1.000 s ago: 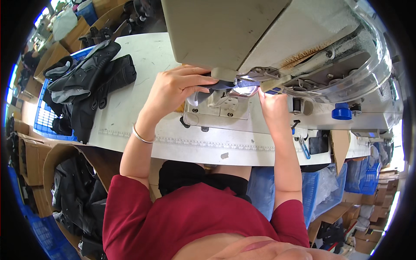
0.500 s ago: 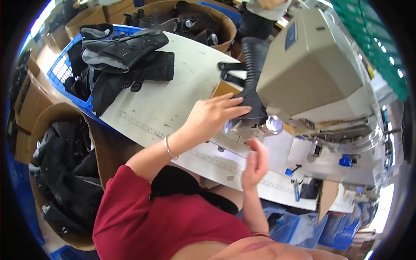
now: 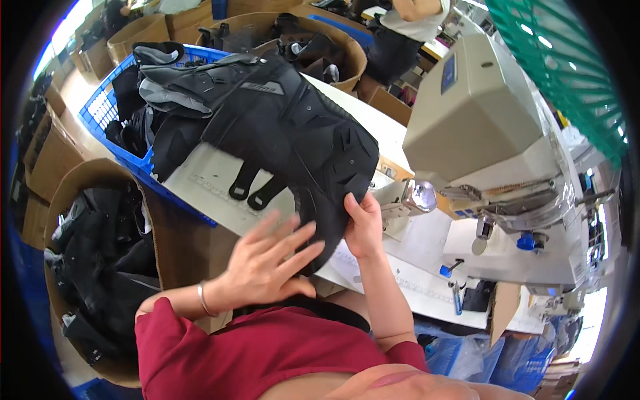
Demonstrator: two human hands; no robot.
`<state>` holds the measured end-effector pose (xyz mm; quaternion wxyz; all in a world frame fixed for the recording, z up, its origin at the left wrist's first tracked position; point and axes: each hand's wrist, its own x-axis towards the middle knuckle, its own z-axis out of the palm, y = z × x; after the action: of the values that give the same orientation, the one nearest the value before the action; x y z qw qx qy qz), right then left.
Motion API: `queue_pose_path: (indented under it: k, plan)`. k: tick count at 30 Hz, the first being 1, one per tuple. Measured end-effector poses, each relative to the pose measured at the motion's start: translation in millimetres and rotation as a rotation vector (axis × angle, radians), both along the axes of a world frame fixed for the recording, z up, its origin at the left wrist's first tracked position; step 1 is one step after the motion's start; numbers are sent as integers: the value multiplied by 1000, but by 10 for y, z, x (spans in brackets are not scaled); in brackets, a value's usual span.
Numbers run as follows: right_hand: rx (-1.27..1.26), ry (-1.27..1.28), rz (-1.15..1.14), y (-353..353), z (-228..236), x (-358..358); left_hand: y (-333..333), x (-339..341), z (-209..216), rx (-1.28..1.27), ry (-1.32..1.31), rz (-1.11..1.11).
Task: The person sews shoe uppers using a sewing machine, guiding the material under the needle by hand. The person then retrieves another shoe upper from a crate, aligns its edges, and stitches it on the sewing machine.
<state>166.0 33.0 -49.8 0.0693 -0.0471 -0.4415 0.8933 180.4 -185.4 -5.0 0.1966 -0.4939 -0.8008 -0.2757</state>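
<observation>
A large black padded piece (image 3: 313,133) with moulded ridges lies over the white sewing table, its near end bent down past the table edge. Two short black straps with slotted ends (image 3: 257,190) stick out from its near left side. My right hand (image 3: 363,223) grips its right edge near the lower end, thumb on top and the other fingers hidden beneath. My left hand (image 3: 270,257) is beside the lower end with fingers spread, slightly blurred; whether it touches the piece I cannot tell.
A beige sewing machine (image 3: 473,113) stands on the right, its shiny metal arm end (image 3: 420,196) near the piece. A blue basket (image 3: 100,110) with black pieces is at the left. Cardboard boxes (image 3: 70,177) of black pieces stand around. Another person (image 3: 397,43) is behind the table.
The black piece has come away from the sewing machine, leftward and toward me, now spread broad. My right hand has taken its edge. My left hand has left it and moved down left.
</observation>
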Motion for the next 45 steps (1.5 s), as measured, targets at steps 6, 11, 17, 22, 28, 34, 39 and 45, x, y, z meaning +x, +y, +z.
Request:
queue_pose_path:
  k: [6, 11, 17, 22, 28, 34, 39, 45]
  plan:
    - [174, 133, -115, 134, 115, 355, 19, -461, 398, -503, 612, 326]
    - [332, 54, -216, 406, 66, 657, 313, -753, 397, -559, 450, 139]
    - [364, 32, -264, 432, -86, 879, 388, -501, 188, -538, 671, 123]
    - [310, 42, -259, 405, -48, 822, 429, -572, 204, -495, 678, 116]
    - [371, 55, -253, 443, -34, 837, 460, -552, 245, -507, 654, 105]
    - [410, 22, -235, 439, -3, 834, 459, -607, 239, -507, 615, 97]
    - [477, -115, -252, 399, -147, 1035, 482, -659, 302, -520, 560, 86]
    - [399, -96, -304, 296, -208, 1191, 447, -570, 418, -528, 507, 83]
